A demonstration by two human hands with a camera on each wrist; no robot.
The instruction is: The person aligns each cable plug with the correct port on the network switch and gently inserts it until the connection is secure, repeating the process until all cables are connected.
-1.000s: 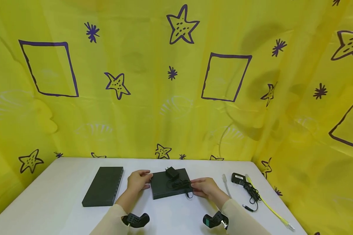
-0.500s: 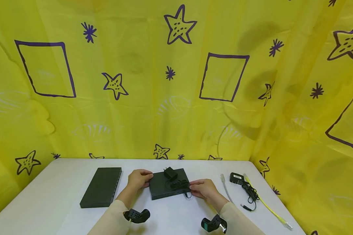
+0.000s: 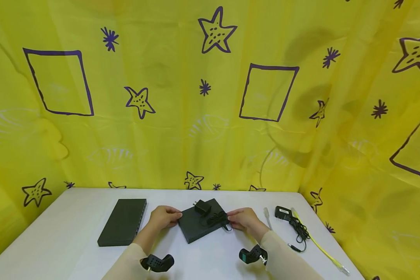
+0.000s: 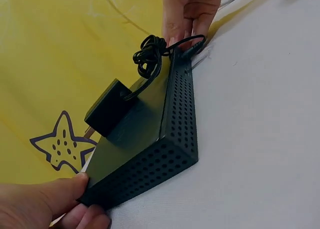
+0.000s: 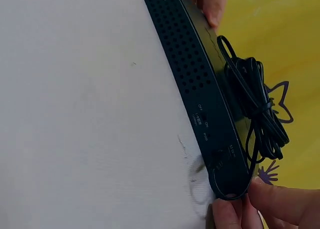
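Note:
A black network switch (image 3: 192,228) with vent holes along its sides sits at an angle in the middle of the white table. My left hand (image 3: 162,217) pinches its left corner, thumb on top and fingers below, as the left wrist view shows. At the right corner, my right hand (image 3: 245,220) grips the switch between thumb and fingers (image 5: 285,201). On top of the switch lies a black power adapter (image 4: 111,108) with its cable tied in a bundle (image 5: 255,106). The cable's end runs to the switch's back side, near the right hand.
Another flat black device (image 3: 123,222) lies to the left. On the right are a grey-white cable (image 3: 267,217), a second power adapter (image 3: 283,212) with a bundled cord, and a yellow network cable (image 3: 323,249). A yellow patterned curtain (image 3: 168,147) stands behind the table.
The switch has turned counterclockwise as seen from above, its near corner swinging toward me. The adapter turned with it. My left hand came slightly nearer; my right hand moved slightly away.

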